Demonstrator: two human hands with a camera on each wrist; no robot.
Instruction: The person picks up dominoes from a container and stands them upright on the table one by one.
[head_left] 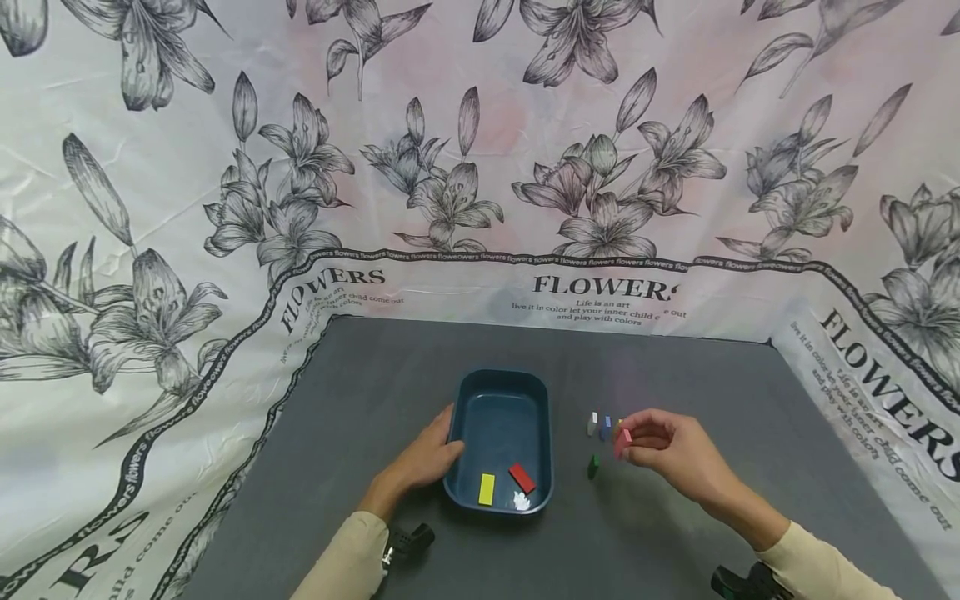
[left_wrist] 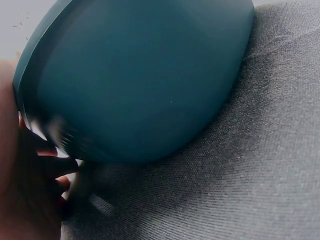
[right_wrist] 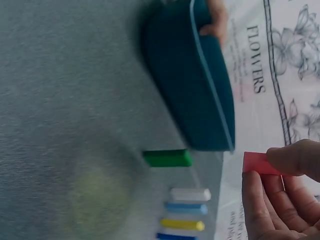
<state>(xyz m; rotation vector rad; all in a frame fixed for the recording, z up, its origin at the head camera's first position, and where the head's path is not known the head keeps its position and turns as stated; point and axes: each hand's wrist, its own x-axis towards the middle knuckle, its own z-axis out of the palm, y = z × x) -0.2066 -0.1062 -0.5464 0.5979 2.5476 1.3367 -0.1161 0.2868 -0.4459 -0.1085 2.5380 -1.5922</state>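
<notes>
A dark teal rectangular tub [head_left: 501, 417] stands on the grey table, with a yellow block [head_left: 487, 489] and a red block [head_left: 522, 478] lying inside near its front end. My left hand [head_left: 423, 454] grips the tub's left side, thumb over the rim and fingers outside. Between thumb and fingers, my right hand [head_left: 678, 458] pinches a pinkish-red domino-like block [right_wrist: 258, 163], held up to the right of the tub. Below it in the right wrist view stand a green block [right_wrist: 167, 158], a white one [right_wrist: 190, 194], a light blue one [right_wrist: 186, 208], a yellow one [right_wrist: 182, 224] and a dark blue one [right_wrist: 176, 236].
A flower-printed cloth [head_left: 600, 292] hangs behind and along both sides of the grey table [head_left: 390, 358]. Dark wrist cameras sit on both forearms near the front. A bright reflection shows on the tub's floor.
</notes>
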